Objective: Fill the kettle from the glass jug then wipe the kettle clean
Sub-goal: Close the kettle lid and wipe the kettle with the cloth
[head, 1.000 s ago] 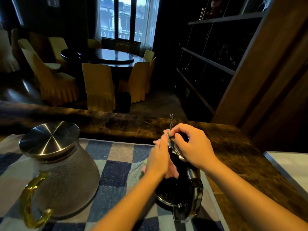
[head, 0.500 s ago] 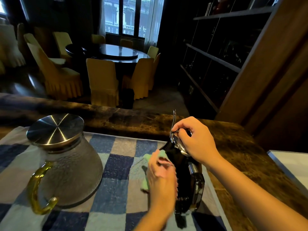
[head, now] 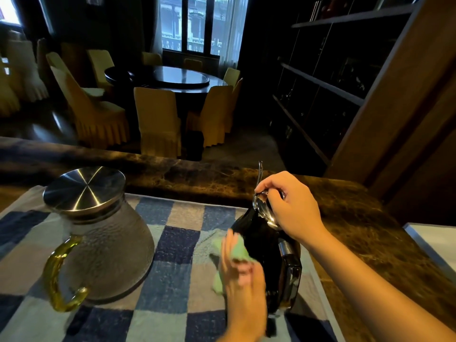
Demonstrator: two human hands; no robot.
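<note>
A black kettle [head: 261, 240] with a chrome lid and black handle stands at the right on a checked towel [head: 170, 265]. My right hand [head: 288, 206] grips the kettle's lid from above. Blurred by motion, my left hand [head: 243, 275] presses a green and pink cloth [head: 237, 253] against the kettle's left side. The glass jug [head: 103, 245], frosted, with a steel lid and yellow handle, stands upright on the towel at the left, apart from both hands.
The towel lies on a dark marble counter [head: 357, 225] with a raised ledge behind. A white surface [head: 434, 240] borders the right edge. Beyond the counter are a round dining table [head: 172, 77] with covered chairs and dark shelving [head: 333, 77] on the right.
My left hand has slid the cloth down the kettle's left side, from near the lid to the lower body. My right hand has stayed on the lid. The jug has not moved.
</note>
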